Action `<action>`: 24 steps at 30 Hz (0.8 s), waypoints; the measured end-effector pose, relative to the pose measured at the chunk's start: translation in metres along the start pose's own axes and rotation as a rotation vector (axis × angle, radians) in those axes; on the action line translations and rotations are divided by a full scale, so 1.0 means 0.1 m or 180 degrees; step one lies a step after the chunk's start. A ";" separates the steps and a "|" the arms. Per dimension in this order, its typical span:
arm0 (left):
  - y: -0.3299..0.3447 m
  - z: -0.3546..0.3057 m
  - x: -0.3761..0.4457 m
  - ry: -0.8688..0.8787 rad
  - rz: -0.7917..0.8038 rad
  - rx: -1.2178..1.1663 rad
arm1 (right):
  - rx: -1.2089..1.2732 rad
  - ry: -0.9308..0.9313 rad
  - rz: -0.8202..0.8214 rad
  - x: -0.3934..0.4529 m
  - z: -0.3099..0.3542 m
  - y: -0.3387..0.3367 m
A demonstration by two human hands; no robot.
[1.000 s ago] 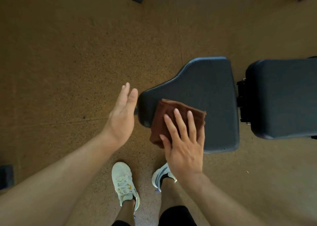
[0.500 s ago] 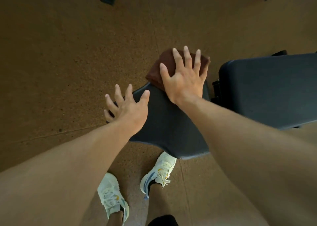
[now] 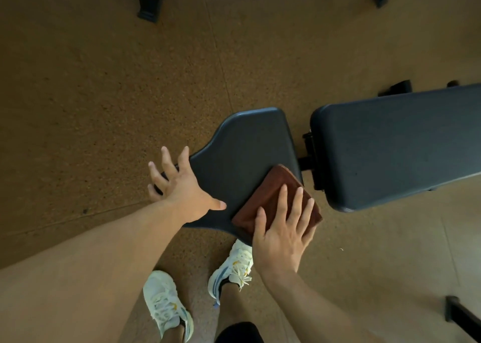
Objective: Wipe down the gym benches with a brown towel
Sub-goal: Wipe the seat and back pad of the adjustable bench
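I see my right hand point(image 3: 279, 241) lying flat on the brown towel point(image 3: 270, 194). Its fingers point(image 3: 282, 202) are straight and spread a little apart, pressing down on the cloth, not curled around it. The palm hangs past the near edge of the seat pad point(image 3: 247, 147).

My left hand point(image 3: 182, 186) rests on the narrow left end of the same pad. Its fingers point(image 3: 166, 160) are spread wide, and they reach over the end of the pad toward the floor point(image 3: 91, 95). The thumb point(image 3: 217, 205) points right, toward the towel, but does not touch it. This hand holds nothing.

The towel is folded into a thick, flat square. It is dark reddish brown and looks soft. It sits tilted on the near right corner of the seat pad, and one corner sticks out past the edge. It lies close to the gap between the seat pad and the long back pad point(image 3: 395, 145).

Both pads are dark blue-grey and smooth. The long pad is off to the right, and neither hand touches it.

Below the surface I see two white shoes point(image 3: 166, 301) on the brown speckled floor. The right shoe is partly under the seat pad.
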State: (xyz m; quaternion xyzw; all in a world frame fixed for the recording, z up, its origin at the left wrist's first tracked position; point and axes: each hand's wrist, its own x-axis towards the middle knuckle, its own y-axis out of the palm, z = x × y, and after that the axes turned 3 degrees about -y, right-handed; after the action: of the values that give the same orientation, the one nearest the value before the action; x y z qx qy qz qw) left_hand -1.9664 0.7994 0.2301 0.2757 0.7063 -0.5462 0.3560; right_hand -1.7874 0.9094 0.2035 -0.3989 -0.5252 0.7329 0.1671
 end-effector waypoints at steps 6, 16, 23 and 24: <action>0.04 0.01 0.03 -0.0035 -0.0002 0.0017 | 0.0090 -0.0351 -0.0099 0.98 0.51 -0.41; 0.05 -0.01 0.04 -0.0089 -0.0027 0.0031 | -0.1111 -0.1717 0.0725 2.20 1.42 -0.92; 0.10 0.03 0.01 0.0029 -0.0233 -0.0305 | -0.1669 -0.3106 0.0669 1.91 1.72 -0.67; 0.10 0.04 0.00 0.0080 -0.0292 -0.0411 | -0.1732 -0.3206 0.0639 1.84 1.76 -0.64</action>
State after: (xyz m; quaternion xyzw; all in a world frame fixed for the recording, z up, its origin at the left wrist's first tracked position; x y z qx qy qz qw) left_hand -1.9574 0.7980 0.2239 0.2264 0.7564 -0.5117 0.3388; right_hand -2.0474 0.9444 0.2087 -0.0776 -0.6690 0.6832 -0.2822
